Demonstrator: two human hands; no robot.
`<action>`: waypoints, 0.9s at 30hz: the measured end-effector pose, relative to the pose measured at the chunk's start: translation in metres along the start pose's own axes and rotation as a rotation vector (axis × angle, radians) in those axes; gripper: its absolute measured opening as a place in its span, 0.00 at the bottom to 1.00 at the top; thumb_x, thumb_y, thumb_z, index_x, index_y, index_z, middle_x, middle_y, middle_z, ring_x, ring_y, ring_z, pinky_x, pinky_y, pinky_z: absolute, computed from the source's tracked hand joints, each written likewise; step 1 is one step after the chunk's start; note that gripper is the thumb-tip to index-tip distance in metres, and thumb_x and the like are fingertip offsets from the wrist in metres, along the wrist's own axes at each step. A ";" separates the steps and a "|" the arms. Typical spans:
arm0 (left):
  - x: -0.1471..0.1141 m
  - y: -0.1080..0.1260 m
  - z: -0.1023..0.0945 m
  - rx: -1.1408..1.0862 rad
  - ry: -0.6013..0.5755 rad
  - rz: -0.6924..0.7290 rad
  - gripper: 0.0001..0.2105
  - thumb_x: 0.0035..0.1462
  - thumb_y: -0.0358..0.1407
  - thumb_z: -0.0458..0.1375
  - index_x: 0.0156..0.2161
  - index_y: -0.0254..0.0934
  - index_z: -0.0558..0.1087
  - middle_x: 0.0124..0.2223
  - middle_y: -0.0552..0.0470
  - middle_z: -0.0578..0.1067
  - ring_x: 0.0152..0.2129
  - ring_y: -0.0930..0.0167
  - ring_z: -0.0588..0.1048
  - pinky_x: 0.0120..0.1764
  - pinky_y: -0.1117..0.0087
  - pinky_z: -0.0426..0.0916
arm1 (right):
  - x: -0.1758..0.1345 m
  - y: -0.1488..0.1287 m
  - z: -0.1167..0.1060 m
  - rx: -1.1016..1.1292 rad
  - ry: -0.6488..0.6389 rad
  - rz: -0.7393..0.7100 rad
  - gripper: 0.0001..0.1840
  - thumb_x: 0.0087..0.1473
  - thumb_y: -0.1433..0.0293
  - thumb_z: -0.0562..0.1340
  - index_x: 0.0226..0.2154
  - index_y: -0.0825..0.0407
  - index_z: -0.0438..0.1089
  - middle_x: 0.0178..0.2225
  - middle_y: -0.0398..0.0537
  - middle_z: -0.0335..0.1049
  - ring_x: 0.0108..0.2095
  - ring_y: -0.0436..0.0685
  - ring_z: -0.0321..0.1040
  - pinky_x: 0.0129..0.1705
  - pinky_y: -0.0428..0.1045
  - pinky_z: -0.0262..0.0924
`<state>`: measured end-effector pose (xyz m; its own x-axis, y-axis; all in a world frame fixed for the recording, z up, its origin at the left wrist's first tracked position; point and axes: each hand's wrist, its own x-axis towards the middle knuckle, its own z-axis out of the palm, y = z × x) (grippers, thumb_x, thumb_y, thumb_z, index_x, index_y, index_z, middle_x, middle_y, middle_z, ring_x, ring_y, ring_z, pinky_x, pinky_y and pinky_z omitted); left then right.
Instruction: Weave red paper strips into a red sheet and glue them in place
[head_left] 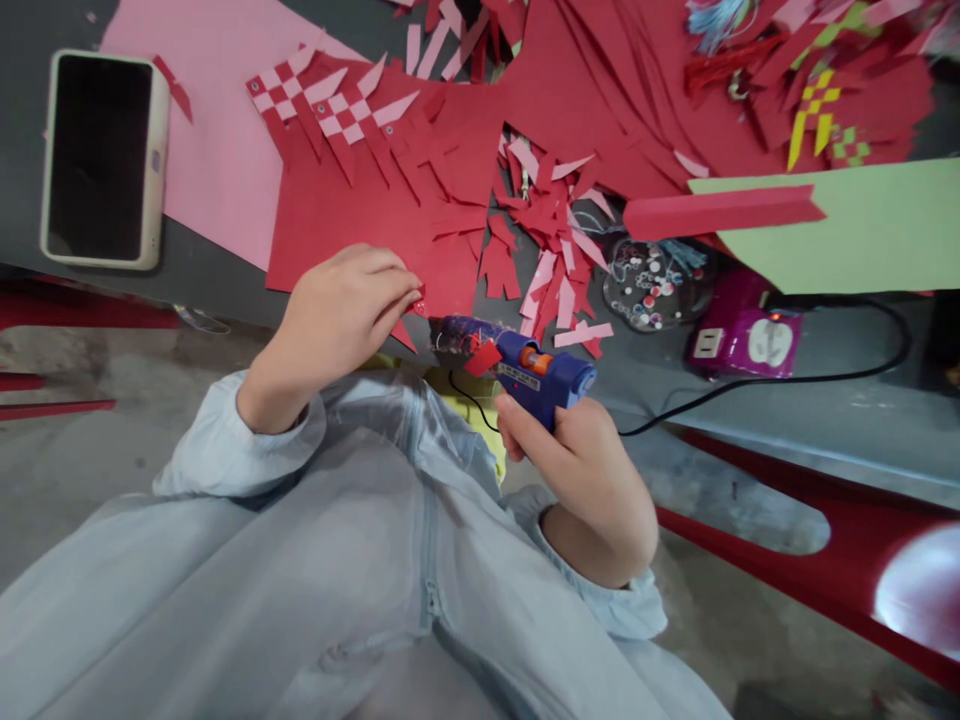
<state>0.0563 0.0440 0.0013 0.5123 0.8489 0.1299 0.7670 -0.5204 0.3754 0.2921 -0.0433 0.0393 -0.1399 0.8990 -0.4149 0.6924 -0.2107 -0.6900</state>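
Observation:
My right hand (574,450) is wrapped around the handle of a blue hot glue gun (555,375), its nozzle pointing left. Dried glue strings and a scrap of red paper (482,358) cling to its front. My left hand (341,305) is closed in a pinch on a small red paper piece (420,302), just left of the nozzle. Whether nozzle and piece touch, I cannot tell. Beneath that hand lies a sheet of red paper (337,225). Woven red-and-pink paper fish (346,118) rest on its far part.
A phone (101,160) lies on pink paper (214,170) at left. Cut strips (551,230) are heaped mid-table. To the right are a dish of beads (652,285), green paper (885,230) and a purple power socket box (746,325) with a black cord (825,377). Red stools (750,480) stand below.

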 end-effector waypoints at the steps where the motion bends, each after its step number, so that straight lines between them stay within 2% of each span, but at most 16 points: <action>1: 0.000 0.000 0.000 0.001 0.006 0.003 0.18 0.70 0.42 0.46 0.43 0.41 0.79 0.42 0.48 0.81 0.42 0.65 0.77 0.42 0.64 0.70 | 0.000 0.000 0.000 0.003 -0.001 -0.007 0.22 0.60 0.56 0.54 0.19 0.47 0.56 0.17 0.42 0.61 0.20 0.51 0.59 0.27 0.49 0.53; 7: 0.000 0.001 0.000 0.001 0.016 0.007 0.18 0.70 0.41 0.46 0.43 0.39 0.79 0.43 0.47 0.81 0.42 0.64 0.77 0.42 0.63 0.70 | 0.006 -0.001 0.002 0.022 -0.019 -0.027 0.21 0.60 0.55 0.54 0.20 0.48 0.58 0.19 0.44 0.64 0.22 0.53 0.61 0.29 0.50 0.54; 27: -0.001 0.003 -0.002 0.018 -0.006 0.004 0.18 0.70 0.40 0.45 0.44 0.40 0.79 0.43 0.47 0.80 0.42 0.64 0.77 0.42 0.63 0.69 | 0.003 0.000 0.000 0.003 -0.004 0.016 0.23 0.60 0.53 0.53 0.19 0.47 0.55 0.17 0.43 0.62 0.21 0.52 0.61 0.28 0.50 0.55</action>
<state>0.0574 0.0420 0.0045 0.5177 0.8463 0.1254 0.7719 -0.5253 0.3582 0.2915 -0.0401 0.0379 -0.1311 0.8940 -0.4284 0.6923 -0.2267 -0.6851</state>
